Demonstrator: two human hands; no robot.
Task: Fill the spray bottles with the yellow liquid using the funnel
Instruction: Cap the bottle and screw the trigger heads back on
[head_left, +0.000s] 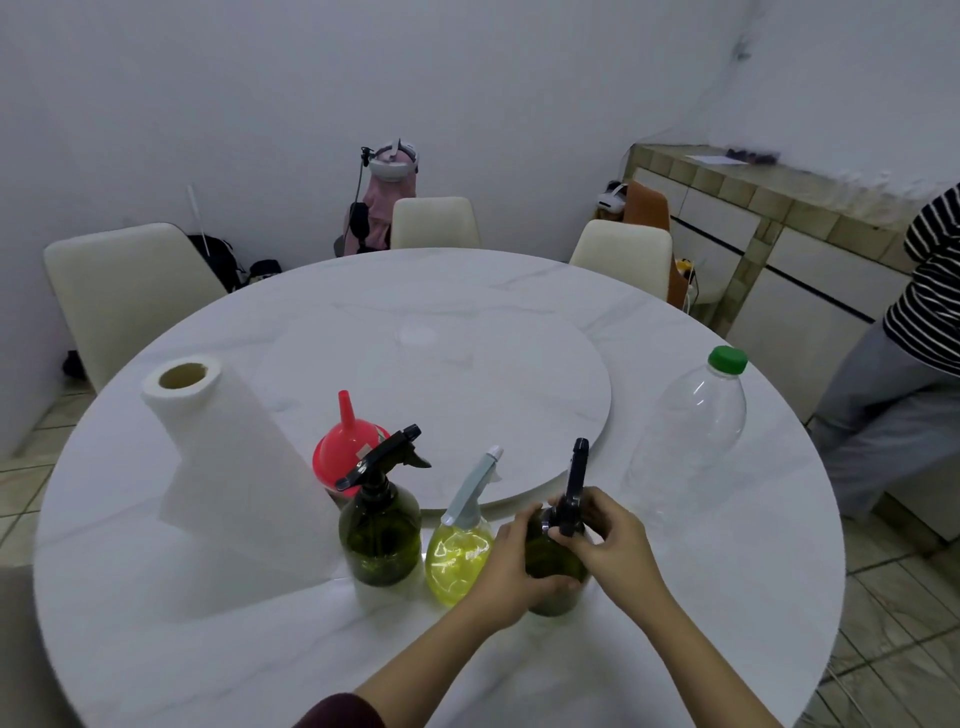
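While the left hand (511, 571) wraps the half-hidden dark bottle (553, 569), the right hand (613, 551) pinches its sprayer (574, 493).

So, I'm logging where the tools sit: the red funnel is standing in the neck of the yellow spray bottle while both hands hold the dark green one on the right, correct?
Not quite. In the head view the red funnel rests upside down on the table, behind the left dark green bottle, not in the yellow spray bottle. The rest holds.

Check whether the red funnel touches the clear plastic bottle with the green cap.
Apart. The head view shows the red funnel and the clear plastic bottle separated by open tabletop.
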